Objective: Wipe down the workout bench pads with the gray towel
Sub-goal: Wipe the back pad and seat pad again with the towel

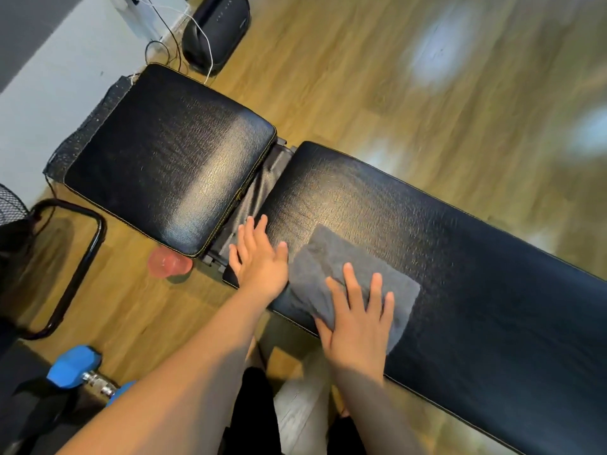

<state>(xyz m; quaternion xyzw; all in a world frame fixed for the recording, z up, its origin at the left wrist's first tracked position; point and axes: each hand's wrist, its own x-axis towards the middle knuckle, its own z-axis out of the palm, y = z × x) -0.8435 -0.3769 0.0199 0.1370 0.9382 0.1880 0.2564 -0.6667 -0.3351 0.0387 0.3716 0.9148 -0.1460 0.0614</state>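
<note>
- right hand flat on the gray towel, fingers spread.
- left hand flat on the bench, fingers apart.
- towel rumpled on the long pad.

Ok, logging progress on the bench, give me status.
Right hand flat on gray towel, pressing it to long pad. Left hand open, braced on pad's end by the gap. Square pad bare. Nothing in the way.

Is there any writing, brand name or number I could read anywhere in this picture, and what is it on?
Nothing can be read.
Black speaker-like case by the wall: a faint row of pale marks, too small and blurred to read.
Bench pads, gray towel, blue dumbbell: no lettering visible.
</note>
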